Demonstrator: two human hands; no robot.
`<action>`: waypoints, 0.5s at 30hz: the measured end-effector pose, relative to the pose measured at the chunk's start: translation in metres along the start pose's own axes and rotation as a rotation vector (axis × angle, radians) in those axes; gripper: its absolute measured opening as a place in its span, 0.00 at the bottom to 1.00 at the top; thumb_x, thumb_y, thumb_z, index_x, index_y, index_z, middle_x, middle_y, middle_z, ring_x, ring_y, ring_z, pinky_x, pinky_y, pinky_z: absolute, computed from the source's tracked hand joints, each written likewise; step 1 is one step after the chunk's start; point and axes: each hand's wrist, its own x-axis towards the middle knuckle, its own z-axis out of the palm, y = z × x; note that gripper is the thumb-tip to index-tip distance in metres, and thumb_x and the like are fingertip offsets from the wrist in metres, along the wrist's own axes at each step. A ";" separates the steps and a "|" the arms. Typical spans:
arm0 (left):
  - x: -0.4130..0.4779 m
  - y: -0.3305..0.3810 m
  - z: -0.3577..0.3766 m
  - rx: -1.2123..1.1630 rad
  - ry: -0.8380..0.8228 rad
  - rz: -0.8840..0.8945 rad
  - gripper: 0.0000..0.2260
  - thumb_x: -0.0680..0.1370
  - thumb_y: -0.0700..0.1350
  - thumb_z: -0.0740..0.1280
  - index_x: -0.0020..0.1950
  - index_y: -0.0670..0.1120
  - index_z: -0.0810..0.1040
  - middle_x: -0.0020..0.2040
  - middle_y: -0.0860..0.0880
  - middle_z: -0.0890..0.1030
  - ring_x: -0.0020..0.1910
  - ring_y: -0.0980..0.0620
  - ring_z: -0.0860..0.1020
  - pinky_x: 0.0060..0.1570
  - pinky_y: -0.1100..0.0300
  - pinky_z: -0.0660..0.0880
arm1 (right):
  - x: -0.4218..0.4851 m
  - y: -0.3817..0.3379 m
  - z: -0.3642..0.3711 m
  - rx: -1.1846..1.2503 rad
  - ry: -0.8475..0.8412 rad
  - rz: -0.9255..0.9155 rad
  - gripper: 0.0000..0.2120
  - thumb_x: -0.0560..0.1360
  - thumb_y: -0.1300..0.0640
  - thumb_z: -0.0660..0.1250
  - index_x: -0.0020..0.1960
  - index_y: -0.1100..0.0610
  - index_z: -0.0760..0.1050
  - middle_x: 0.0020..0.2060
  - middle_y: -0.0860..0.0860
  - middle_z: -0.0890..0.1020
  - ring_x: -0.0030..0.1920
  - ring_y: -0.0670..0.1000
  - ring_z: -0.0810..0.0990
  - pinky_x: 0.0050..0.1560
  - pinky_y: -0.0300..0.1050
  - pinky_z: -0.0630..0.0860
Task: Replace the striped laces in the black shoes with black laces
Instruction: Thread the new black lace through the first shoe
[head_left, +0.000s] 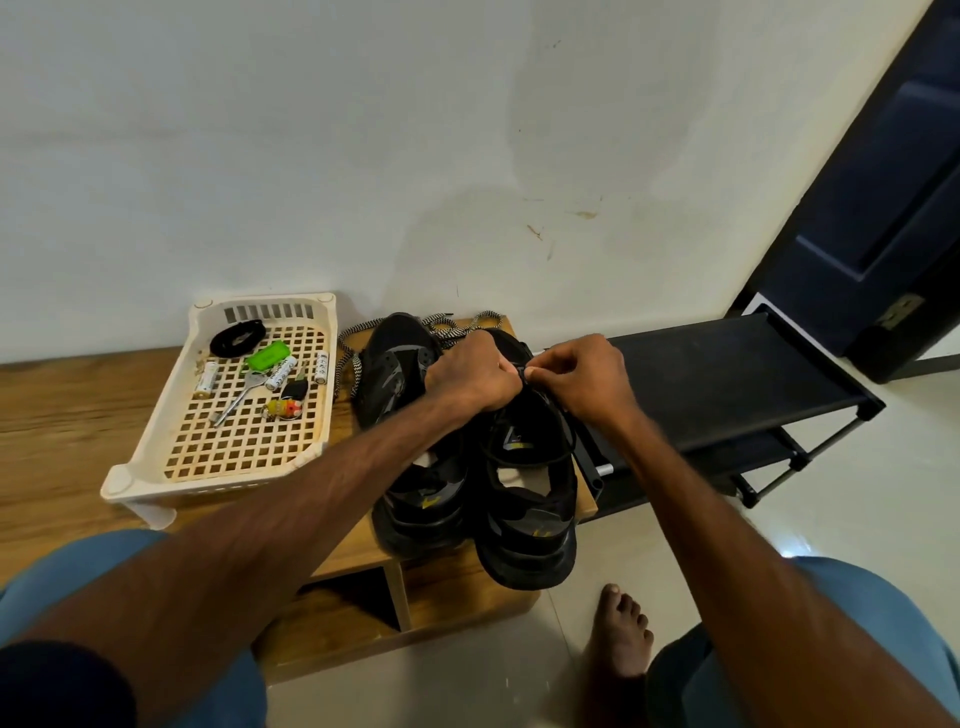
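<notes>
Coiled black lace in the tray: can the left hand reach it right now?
Probably yes: the coiled black lace lies uncovered in the tray. But the left hand pinches the shoe lace and must let go first.

One view, head-worn, wide-angle. Looks forward and steeply down from above the person's lap. Both forearms run in from the bottom corners. Left hand (467, 371) and right hand (582, 371) meet on a lace (523, 370) near centre, at arm's reach, over the shoes (527, 545) on the counter (62, 415). Wall (363, 130) fills the top half. Rack (727, 374) and door (883, 208) sit right. Straight edges bow toward the frame's rim.
</notes>
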 end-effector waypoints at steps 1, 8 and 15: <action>0.001 -0.001 0.000 -0.013 -0.010 0.002 0.07 0.78 0.47 0.69 0.50 0.49 0.87 0.45 0.50 0.85 0.46 0.49 0.83 0.42 0.55 0.78 | 0.000 -0.001 0.000 -0.003 0.006 -0.013 0.04 0.75 0.55 0.77 0.49 0.53 0.88 0.41 0.47 0.87 0.42 0.42 0.85 0.48 0.42 0.84; 0.007 -0.007 -0.007 -0.180 -0.111 -0.027 0.09 0.78 0.44 0.69 0.51 0.40 0.86 0.50 0.43 0.86 0.52 0.44 0.84 0.59 0.44 0.79 | 0.005 -0.020 -0.022 0.109 0.070 -0.079 0.07 0.82 0.58 0.67 0.46 0.53 0.82 0.43 0.46 0.86 0.45 0.46 0.85 0.52 0.51 0.84; 0.007 -0.010 -0.013 -0.193 -0.193 0.040 0.10 0.75 0.46 0.66 0.36 0.44 0.79 0.35 0.50 0.79 0.36 0.47 0.76 0.45 0.51 0.75 | 0.002 -0.027 -0.065 1.257 0.066 0.148 0.05 0.84 0.60 0.61 0.51 0.60 0.73 0.33 0.51 0.80 0.34 0.51 0.80 0.45 0.51 0.84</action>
